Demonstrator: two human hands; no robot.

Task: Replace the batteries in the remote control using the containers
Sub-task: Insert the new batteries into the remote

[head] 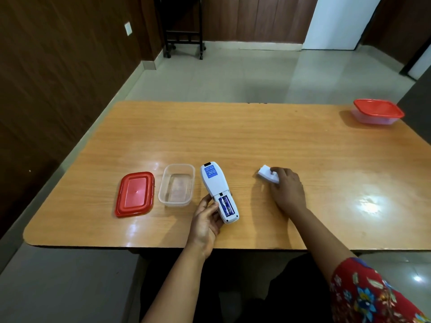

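Remote control [218,191] lying back-up on the desk [256,136], near the front edge, battery bay uncovered, two purple-blue batteries [226,205] seated side by side at its near end. Cradled at that near end by the left hand [206,220], fingers curled loosely round the left flank and underside, thumb by the bay. Judged light, rigid, smooth-shelled plastic, likely to skate on the glossy desk, so best gripped across the narrow waist just above the bay, leaving the cells free for a fingertip. Batteries judged small, hard and prone to rolling once levered out; best prised from one end, against the spring. Off to the right, well apart from the remote: right hand [288,188] palm-down, fingertips resting on the white battery cover [268,176], pressed or pinched lightly against the desk; thin clip-on plastic, probably with fragile tabs. Just left of the remote, an open clear container [176,185], nothing plainly inside beyond reflections; cannot tell for certain. Beside that, further left, its red lid [135,194] flat on the desk. At the far right corner, a second clear container [377,113] sealed under a red lid, contents not discernible from here.
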